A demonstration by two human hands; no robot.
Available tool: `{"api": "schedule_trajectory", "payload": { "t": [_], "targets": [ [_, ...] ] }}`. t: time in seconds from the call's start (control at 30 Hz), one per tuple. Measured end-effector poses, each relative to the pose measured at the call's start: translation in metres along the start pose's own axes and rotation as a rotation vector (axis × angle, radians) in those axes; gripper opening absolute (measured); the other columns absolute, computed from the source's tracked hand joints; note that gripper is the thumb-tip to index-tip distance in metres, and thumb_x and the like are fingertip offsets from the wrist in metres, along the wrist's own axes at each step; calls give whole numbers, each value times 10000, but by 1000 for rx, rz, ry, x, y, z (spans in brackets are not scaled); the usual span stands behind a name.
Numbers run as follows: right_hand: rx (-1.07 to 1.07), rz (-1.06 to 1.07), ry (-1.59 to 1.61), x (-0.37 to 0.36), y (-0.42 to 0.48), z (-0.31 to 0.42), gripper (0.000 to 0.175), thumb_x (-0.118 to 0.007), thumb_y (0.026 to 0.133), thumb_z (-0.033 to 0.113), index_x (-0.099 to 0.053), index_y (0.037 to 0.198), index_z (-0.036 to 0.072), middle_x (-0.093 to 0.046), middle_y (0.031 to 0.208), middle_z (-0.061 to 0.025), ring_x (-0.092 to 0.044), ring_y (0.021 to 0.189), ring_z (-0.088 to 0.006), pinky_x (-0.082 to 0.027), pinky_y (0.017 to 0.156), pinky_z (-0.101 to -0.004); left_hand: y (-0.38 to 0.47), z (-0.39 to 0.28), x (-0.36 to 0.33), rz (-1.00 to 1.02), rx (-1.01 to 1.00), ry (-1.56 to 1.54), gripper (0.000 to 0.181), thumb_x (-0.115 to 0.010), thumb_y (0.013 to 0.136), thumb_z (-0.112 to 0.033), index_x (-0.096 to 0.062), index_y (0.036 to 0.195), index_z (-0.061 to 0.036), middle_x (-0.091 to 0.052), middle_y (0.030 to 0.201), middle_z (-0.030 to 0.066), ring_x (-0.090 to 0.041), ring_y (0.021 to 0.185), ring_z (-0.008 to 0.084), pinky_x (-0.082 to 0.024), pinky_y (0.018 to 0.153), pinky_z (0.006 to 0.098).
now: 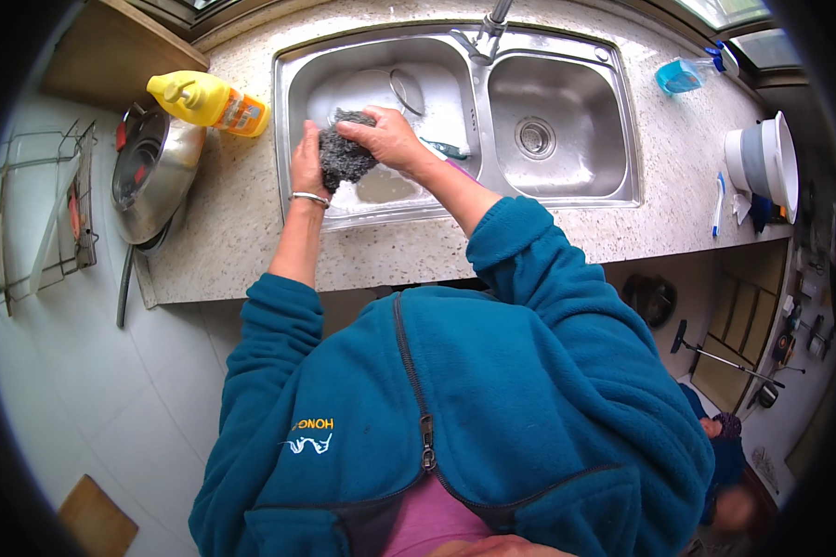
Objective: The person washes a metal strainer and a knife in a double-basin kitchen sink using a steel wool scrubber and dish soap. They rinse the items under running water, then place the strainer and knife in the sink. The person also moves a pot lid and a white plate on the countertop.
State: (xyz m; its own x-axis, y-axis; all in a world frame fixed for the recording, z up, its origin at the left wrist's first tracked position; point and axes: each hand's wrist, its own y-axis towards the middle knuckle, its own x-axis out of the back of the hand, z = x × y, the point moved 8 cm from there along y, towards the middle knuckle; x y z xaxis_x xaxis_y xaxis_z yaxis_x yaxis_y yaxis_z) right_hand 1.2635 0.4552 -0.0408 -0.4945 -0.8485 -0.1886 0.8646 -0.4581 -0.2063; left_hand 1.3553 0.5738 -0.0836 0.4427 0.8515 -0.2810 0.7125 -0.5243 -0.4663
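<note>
A dark grey rag or mop-like cloth [346, 152] is held between both hands over the left basin of a steel double sink [489, 125]. My left hand [309, 161], with a bracelet at the wrist, grips its left side. My right hand [384, 138] pinches its upper right part. Under the hands the basin holds soapy water, in which a round rim [407, 92] shows. A green-headed brush [446, 148] with a pink or purple handle lies there, partly hidden by my right forearm.
The faucet [486, 40] rises behind the divider. A yellow pump bottle [210, 103] and a metal pan [155, 174] are at the left; a blue spray bottle [679, 76], a brush [719, 204] and a white-grey basin [763, 167] are at the right. Another person [728, 466] is at lower right.
</note>
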Motion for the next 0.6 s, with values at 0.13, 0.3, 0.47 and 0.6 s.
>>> {"api": "schedule_trajectory", "payload": {
  "t": [0.13,0.3,0.47,0.6],
  "targets": [
    [337,-22,-452,-13,-3,30,368,-536,898,346,-623,1108,57,-623,987,-144,-546,981,-214,-423,891,-341,7,-10,3,42,-117,-133,486,-415,962,-470,-550,1057,-12,-611,951,91,-613,837,176,-525,751,328],
    [320,335,-407,-55,-15,21,409,-535,832,214,-565,1227,112,-554,1212,-141,-439,1186,-272,-295,1059,-394,11,9,12,-19,81,-348,590,-420,923,-551,-491,1161,-16,-607,997,141,-599,928,253,-502,842,417],
    [264,71,-109,-25,14,30,348,-629,772,113,-619,1109,23,-647,1003,-93,-608,890,-172,-493,808,-297,8,-33,3,136,-138,-247,487,-391,977,-432,-540,1135,4,-617,1035,105,-600,935,194,-487,865,336],
    [23,10,82,-8,46,14,236,-657,832,95,-625,1036,-20,-654,908,-59,-604,787,-98,-503,713,-236,-8,-48,7,250,-4,-86,508,-413,971,-424,-413,1322,-57,-512,1233,124,-541,1085,223,-503,846,433]
  ]
}}
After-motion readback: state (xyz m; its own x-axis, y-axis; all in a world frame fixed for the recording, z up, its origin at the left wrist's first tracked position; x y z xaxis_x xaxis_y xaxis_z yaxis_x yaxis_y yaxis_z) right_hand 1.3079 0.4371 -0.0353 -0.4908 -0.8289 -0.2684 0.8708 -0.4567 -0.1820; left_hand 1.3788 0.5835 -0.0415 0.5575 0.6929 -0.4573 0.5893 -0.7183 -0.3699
